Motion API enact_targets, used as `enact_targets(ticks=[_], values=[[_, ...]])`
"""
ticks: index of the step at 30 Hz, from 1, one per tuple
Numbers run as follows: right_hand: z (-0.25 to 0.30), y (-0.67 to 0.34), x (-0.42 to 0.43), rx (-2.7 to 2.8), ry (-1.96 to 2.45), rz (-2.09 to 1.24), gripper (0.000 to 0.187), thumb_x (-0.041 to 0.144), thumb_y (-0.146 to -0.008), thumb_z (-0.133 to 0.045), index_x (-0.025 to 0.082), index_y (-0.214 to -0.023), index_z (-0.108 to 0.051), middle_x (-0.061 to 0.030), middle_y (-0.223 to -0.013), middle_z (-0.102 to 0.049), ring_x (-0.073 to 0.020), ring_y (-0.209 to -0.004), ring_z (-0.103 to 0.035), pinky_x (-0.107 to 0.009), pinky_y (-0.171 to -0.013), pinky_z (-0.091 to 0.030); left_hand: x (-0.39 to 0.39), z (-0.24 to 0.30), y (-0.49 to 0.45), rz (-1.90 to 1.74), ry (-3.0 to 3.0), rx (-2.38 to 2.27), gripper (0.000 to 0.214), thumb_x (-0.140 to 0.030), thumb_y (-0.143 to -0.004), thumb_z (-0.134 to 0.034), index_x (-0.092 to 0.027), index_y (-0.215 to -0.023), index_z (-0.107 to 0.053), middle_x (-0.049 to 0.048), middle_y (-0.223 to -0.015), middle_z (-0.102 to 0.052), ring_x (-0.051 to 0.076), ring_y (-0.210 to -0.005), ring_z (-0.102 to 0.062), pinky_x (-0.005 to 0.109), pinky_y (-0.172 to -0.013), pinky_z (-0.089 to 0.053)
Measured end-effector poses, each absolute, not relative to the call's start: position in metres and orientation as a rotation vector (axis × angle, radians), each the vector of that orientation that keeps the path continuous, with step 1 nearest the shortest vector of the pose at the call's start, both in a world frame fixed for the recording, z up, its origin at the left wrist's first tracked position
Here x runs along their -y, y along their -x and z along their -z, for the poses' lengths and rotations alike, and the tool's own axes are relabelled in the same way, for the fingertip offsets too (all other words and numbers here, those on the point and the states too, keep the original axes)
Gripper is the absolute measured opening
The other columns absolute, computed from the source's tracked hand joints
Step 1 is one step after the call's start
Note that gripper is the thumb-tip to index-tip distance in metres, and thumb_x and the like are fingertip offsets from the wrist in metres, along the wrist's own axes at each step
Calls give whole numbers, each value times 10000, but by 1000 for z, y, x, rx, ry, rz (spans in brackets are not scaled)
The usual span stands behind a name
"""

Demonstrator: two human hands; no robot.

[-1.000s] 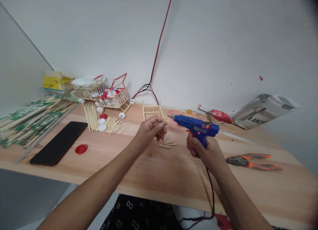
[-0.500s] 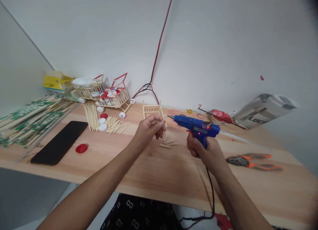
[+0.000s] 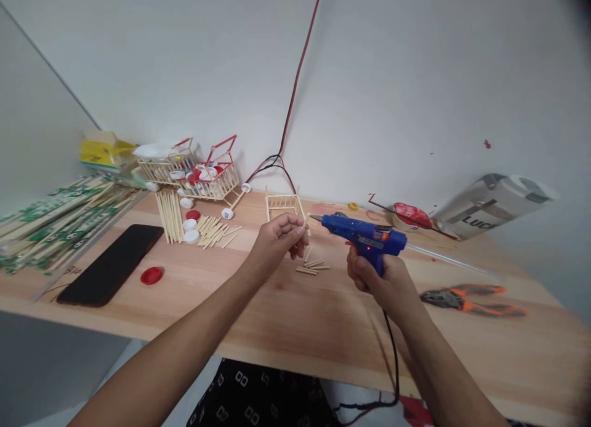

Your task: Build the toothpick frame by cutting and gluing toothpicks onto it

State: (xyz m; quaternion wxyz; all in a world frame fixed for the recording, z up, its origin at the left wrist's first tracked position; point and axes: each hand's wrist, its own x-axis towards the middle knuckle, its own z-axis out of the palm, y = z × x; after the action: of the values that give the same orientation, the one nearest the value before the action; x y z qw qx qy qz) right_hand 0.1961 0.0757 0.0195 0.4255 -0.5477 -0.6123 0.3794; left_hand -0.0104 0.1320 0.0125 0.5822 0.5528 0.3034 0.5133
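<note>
My left hand is closed in a pinch on a short wooden stick, held above the wooden table. My right hand grips the handle of a blue hot glue gun with a red light on. The gun's nozzle points left and almost touches the stick's tip. A clear glue stick juts out of the gun's back. Several short cut sticks lie on the table below my hands. A small stick frame stands just behind my left hand.
Two stick-built carts with bottle caps stand at the back left, next to stick piles. A black phone and a red cap lie left. Orange-handled pliers lie right, near a red-stained dish and a silver packet.
The glue gun's nozzle has edged left, closer to the stick in my left hand. My left hand has risen slightly.
</note>
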Motion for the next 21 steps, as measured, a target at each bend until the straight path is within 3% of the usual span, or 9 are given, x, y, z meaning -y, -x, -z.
enact_targets(ticks=[12,21], values=[[-19,-198,-76,1454,1304,-1062,357,529,-811,-581,183,-787,-494,47,-550,-430,-86,-455,-383,-218,-422,-308,-133,-11,10,-1161,-1305,-682,214,-343,-829,-631,-151,-854,-540,-13,-670,-612,79,-490,-540,197,-455,-408],[-19,-197,-75,1483,1336,-1019,357,533,-801,-570,189,-741,-494,37,-531,-441,-90,-442,-387,-222,-412,-303,-131,-12,10,-1165,-1293,-685,227,-362,-834,-628,-154,-854,-538,-11,-673,-610,76,-494,-537,196,-463,-402]])
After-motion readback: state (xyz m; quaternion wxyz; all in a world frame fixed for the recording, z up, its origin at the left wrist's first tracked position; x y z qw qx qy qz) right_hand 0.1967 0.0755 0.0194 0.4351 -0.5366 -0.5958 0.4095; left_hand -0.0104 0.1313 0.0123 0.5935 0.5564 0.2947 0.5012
